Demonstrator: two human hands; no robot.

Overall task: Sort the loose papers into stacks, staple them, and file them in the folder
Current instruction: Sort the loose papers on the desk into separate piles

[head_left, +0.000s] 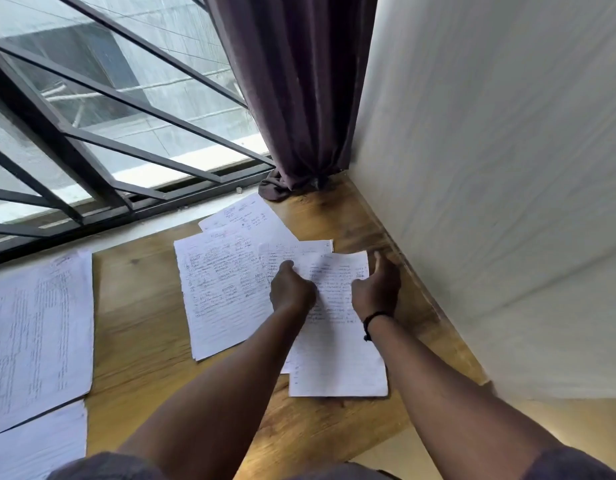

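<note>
Handwritten loose papers lie spread on a wooden table [144,306]. My left hand [291,289] pinches the upper left part of the nearest sheet [337,362], thumb on top. My right hand [377,289] grips the same sheet at its right edge, a black band on the wrist. A larger written sheet [223,296] lies to the left of it, and another sheet [244,216] lies further back near the window. No stapler or folder is in view.
More written papers [36,334] cover the table's left side, with another sheet [36,445] below them. A barred window [92,133] runs along the back. A dark curtain [299,98] hangs in the corner. A white wall [490,202] borders the table's right edge.
</note>
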